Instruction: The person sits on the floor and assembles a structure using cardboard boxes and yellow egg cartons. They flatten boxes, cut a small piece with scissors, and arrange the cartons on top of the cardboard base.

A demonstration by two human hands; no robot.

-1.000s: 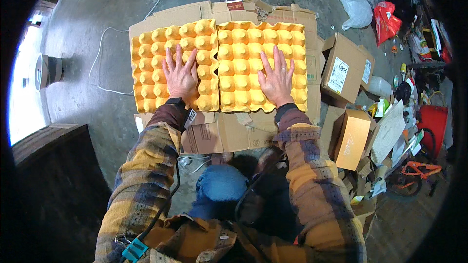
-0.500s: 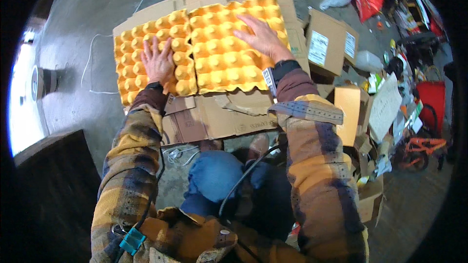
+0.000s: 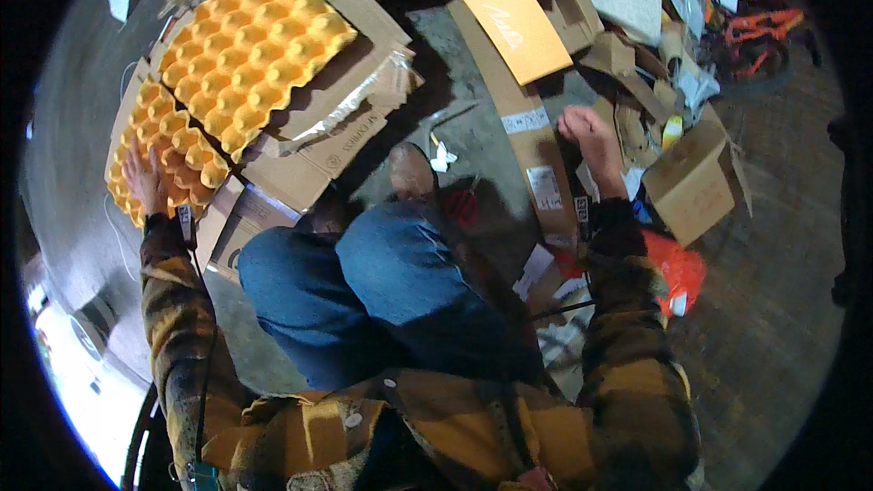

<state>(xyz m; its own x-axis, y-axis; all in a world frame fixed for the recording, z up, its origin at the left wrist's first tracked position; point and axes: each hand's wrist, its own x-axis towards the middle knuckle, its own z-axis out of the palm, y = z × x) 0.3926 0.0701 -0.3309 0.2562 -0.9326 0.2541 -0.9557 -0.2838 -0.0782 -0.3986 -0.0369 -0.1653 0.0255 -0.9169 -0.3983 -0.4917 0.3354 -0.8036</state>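
Left hand (image 3: pixel 145 177) flat on orange egg tray (image 3: pixel 173 150), fingers spread

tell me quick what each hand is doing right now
Left hand: open, flat on the orange egg tray.
Right hand: over the cardboard scraps; grip cannot be told.

Cardboard clutter (image 3: pixel 536 173) around right hand (image 3: pixel 591 135)

Left hand (image 3: pixel 145 177) pressed flat, fingers spread, arm stretched far out to the side. Right hand (image 3: pixel 591 136) reaches forward, palm down, fingers loosely curled, both forearms in plaid sleeves.
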